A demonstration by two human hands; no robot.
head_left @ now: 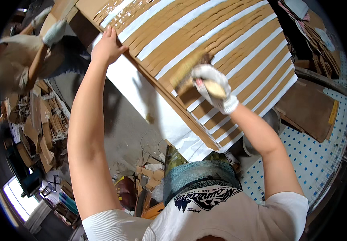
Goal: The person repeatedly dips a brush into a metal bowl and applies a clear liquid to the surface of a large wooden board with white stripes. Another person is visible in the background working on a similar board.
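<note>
My right hand (213, 86), in a white knitted glove, is closed round the pale handle of a wide brush (189, 69). Its bristles are blurred over a slanted panel of brown cardboard strips (205, 38), staggered with white bands between them. Glossy wet liquid (121, 17) lies on the strips toward the far left. My bare left hand (108, 47) rests on the panel's left edge, fingers stretched out and thumb apart, holding nothing. Below that edge hangs a white sheet (131, 88).
Another person's gloved hand (55, 33) is at the upper left. Cardboard scraps (41, 124) pile up on the left. A metal bucket (270, 122) stands under my right forearm. Brown boards (308, 106) lie on a blue-dotted cover (302, 150) at the right.
</note>
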